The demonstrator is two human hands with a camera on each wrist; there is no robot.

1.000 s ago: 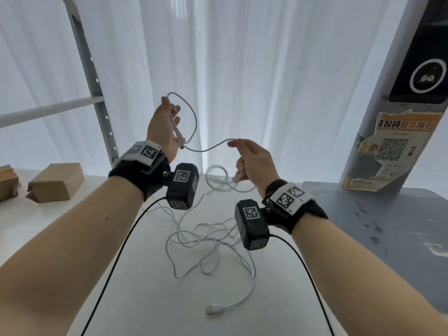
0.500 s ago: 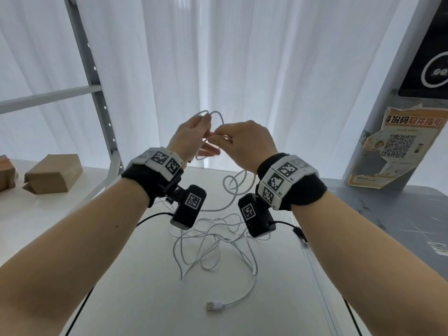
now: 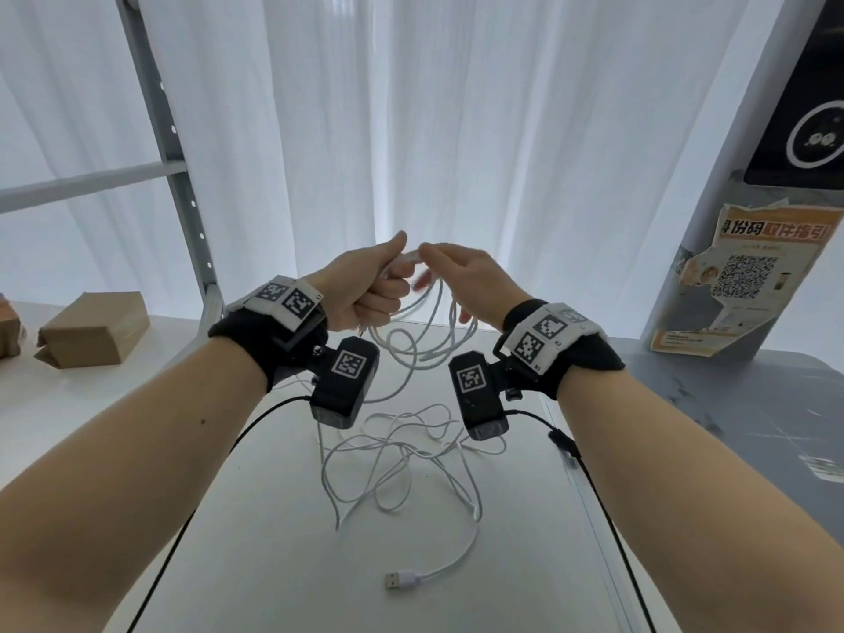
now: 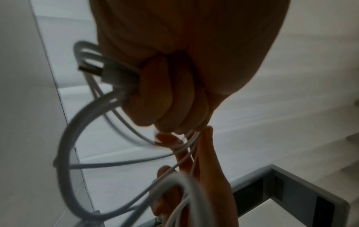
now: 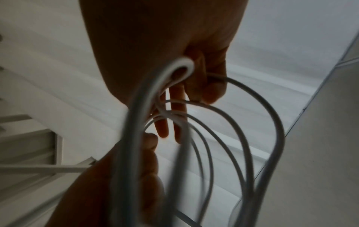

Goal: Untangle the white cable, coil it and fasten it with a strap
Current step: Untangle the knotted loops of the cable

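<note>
left hand [image 3: 365, 285] fist grips white cable [image 3: 411, 340] loops | right hand [image 3: 470, 281] pinches cable

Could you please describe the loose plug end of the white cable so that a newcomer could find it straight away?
Start at the white table beneath the raised hands. Below the tangle of the white cable lying there, one strand curves toward the near edge. It ends in the USB plug, a flat metal tip on a white body, lying alone apart from the loops.

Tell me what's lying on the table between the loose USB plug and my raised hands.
In the head view, a tangled heap of white cable lies on the table, between the USB plug and the raised hands.
</note>
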